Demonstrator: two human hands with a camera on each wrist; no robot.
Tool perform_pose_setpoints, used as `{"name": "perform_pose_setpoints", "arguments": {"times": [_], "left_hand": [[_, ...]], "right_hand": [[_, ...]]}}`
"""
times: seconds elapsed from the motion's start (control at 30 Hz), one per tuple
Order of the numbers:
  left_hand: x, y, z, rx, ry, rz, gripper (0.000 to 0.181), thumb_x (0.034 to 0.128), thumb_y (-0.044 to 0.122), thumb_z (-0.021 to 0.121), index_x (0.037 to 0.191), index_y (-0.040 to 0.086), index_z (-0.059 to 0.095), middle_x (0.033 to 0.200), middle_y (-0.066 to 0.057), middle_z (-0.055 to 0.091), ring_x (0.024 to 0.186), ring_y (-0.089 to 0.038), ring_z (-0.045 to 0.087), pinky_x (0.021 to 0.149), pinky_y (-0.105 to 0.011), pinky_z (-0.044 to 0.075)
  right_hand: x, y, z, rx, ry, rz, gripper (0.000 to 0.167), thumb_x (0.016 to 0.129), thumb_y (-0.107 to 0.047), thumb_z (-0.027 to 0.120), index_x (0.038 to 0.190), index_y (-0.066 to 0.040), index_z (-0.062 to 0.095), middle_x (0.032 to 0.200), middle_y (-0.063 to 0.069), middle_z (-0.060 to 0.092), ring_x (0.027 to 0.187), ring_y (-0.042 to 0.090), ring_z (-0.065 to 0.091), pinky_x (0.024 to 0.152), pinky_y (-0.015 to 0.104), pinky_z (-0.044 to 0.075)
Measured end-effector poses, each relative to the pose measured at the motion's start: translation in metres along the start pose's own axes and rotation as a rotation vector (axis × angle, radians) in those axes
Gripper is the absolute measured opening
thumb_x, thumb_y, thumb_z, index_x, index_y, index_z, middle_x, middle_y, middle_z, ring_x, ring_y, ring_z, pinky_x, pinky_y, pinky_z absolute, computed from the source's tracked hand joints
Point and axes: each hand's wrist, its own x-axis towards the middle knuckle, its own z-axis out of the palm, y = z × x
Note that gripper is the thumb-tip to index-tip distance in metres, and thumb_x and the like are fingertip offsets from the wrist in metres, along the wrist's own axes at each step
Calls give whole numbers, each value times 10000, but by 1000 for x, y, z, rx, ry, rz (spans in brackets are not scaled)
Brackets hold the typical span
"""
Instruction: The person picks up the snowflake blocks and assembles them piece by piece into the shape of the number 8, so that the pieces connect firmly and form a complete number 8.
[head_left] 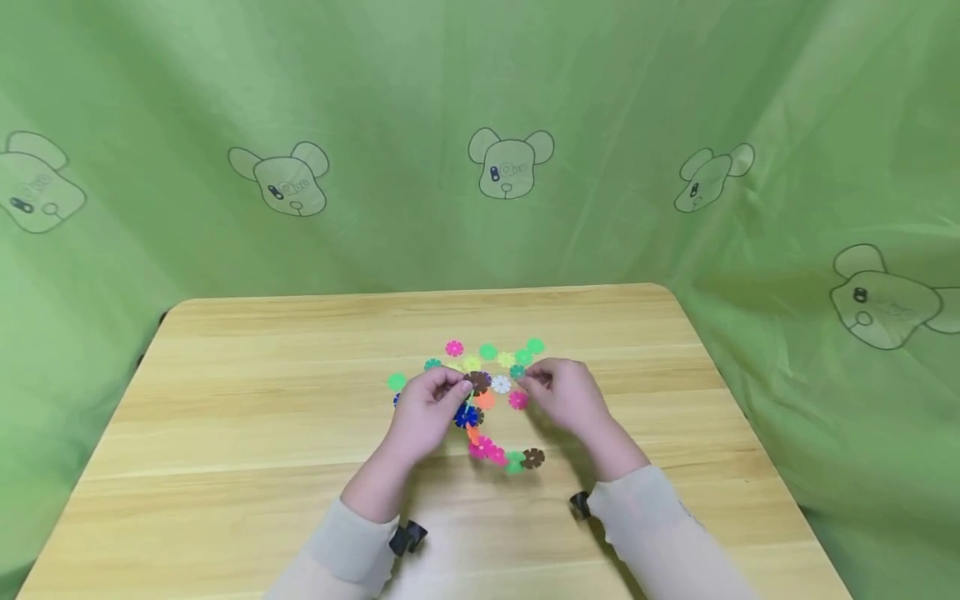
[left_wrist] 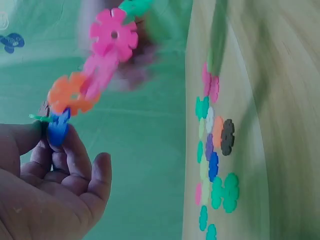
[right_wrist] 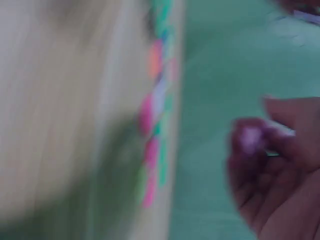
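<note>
Chain up in the air, left fingertips clamped on it, right hand poised near its upper end!
Nearest, a brown disc (head_left: 533, 458) tips the lower end of the flower-disc chain (head_left: 482, 448), which climbs through green, 2 pinks, orange and blue, above the table (head_left: 262, 433), to the left hand (head_left: 427, 408), thumb and fingers pinching near its top. Across from it, the right hand (head_left: 566, 396) has bent fingers, tips close together; blur hides whether they grasp a disc, so I cannot tell. Looks like joining work: pinch right by the end disc, let the tail hang free, meet slot with slot, push straight; twisting could pop a lower link. Farther back, loose discs (head_left: 518, 401) lie scattered, handy for picking.
</note>
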Motion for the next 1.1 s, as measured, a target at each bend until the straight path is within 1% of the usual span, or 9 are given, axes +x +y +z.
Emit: {"name": "perform_pose_setpoints", "arguments": {"times": [0.1, 0.23, 0.33, 0.43, 0.6, 0.73, 0.87, 1.0, 1.1], "left_hand": [[0, -2, -1, -26, 5, -24, 100, 1034, 65, 658, 1051, -17, 713, 914, -70, 686, 776, -143, 573, 707, -245, 523], [1, -2, 1, -57, -11, -52, 103, 1037, 62, 652, 1063, -18, 712, 952, -79, 706, 801, -147, 583, 716, -249, 523], [0, -2, 2, -61, -11, -67, 106, 1039, 67, 649, 1064, -15, 711, 959, -79, 709, 808, -147, 581, 721, -256, 517], [0, -1, 2, -62, -6, -78, 102, 1037, 70, 649, 1061, -10, 708, 958, -78, 702, 813, -154, 580, 731, -265, 520], [-1, -1, 1, -70, -9, -65, 93, 1030, 60, 654, 1043, -22, 696, 956, -84, 697, 821, -151, 595, 742, -261, 538], [-1, -3, 1, -76, -17, -66, 92, 1025, 59, 657, 1030, -24, 698, 917, -76, 690, 780, -144, 577, 706, -248, 524], [0, -3, 1, -68, -14, -63, 104, 1025, 71, 662, 1018, -22, 708, 883, -69, 685, 755, -149, 561, 679, -250, 506], [1, -4, 1, -70, -19, -60, 103, 1021, 68, 667, 1009, -23, 714, 877, -71, 693, 761, -149, 575, 688, -251, 513], [1, -3, 1, -68, -27, -61, 101, 1019, 68, 670, 1009, -21, 717, 862, -67, 684, 759, -145, 571, 693, -250, 510]], "right_hand": [[10, 15, 8, -210, -144, 80, 203, 981, -260, 771, 1051, -70, 779, 923, 17, 736, 812, 190, 668, 792, 412, 600], [16, 20, 19, -372, -252, 51, 219, 958, -243, 799, 1091, -70, 782, 1021, 78, 760, 940, 279, 712, 890, 488, 592], [17, 20, 24, -444, -274, 44, 223, 943, -195, 807, 1124, -67, 782, 1101, 112, 757, 1040, 325, 709, 945, 515, 581], [16, 23, 26, -433, -282, 57, 173, 926, -164, 815, 1068, -74, 773, 1040, 87, 740, 983, 300, 697, 921, 499, 587], [11, 27, 21, -264, -266, 47, 125, 908, -121, 823, 903, -117, 698, 849, -8, 656, 804, 192, 623, 800, 397, 579], [2, 19, 10, -7, -185, 19, 85, 923, -50, 798, 953, -79, 724, 848, -10, 674, 775, 171, 622, 729, 306, 580], [-5, -1, -3, 205, -51, -116, 136, 911, 5, 797, 1042, -15, 764, 908, 46, 742, 776, 218, 676, 681, 258, 594], [-11, -22, -11, 319, 46, -268, 139, 891, 67, 794, 1011, 1, 770, 940, 87, 769, 819, 207, 733, 726, 265, 626], [-15, -32, -14, 365, 75, -337, 154, 878, 107, 788, 987, 0, 771, 951, 91, 773, 859, 155, 740, 778, 288, 634]]}}
